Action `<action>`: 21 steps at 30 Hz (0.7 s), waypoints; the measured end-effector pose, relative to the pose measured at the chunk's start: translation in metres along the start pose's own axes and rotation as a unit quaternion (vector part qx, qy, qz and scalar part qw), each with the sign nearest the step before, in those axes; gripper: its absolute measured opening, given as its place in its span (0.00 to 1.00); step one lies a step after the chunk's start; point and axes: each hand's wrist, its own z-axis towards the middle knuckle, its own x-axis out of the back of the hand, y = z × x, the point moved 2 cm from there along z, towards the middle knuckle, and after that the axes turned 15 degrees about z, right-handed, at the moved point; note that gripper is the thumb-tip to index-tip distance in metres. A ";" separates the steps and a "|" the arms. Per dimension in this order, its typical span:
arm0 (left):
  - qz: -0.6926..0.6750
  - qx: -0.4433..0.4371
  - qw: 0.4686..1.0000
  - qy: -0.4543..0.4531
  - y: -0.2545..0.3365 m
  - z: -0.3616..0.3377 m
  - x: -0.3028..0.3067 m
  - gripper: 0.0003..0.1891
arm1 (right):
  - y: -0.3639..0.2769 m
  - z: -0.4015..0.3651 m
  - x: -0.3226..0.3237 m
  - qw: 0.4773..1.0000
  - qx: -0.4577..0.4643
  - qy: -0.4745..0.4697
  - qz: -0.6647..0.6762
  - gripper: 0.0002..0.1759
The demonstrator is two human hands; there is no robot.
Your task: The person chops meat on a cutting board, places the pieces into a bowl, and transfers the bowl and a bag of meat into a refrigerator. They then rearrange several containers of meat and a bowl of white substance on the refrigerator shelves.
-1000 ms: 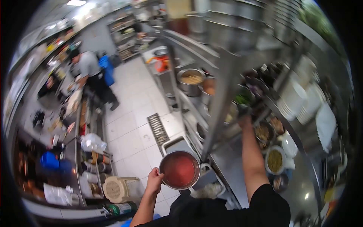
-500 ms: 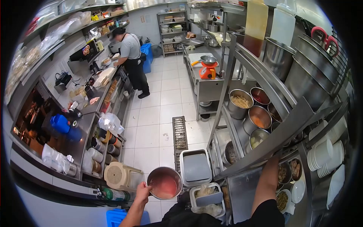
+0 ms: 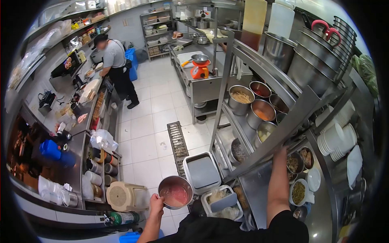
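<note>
My left hand is closed on the rim or handle of a round steel pot. Pinkish-red contents, perhaps liquid or residue, lie in its bottom. My right arm reaches forward over the steel counter to the shelf rack, and my right hand goes behind a slanted metal beam, so its fingers are hidden. Close to that arm are a bowl of chopped green food, a pot of brownish food and a white lid.
Several steel pots of food, one with pale strips, fill the rack at right. Lidded white bins stand on the floor before me. A beige stool and green cylinder are at left. A co-worker stands at the left counter.
My view has turned to the right, so the room shifts left in the picture. My left hand still holds the pot; my right arm stays stretched towards the rack.
</note>
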 end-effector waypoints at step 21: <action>0.285 -0.221 0.906 -0.221 0.020 0.077 -0.022 0.12 | -0.025 -0.383 0.002 0.935 0.150 0.282 -0.154 0.09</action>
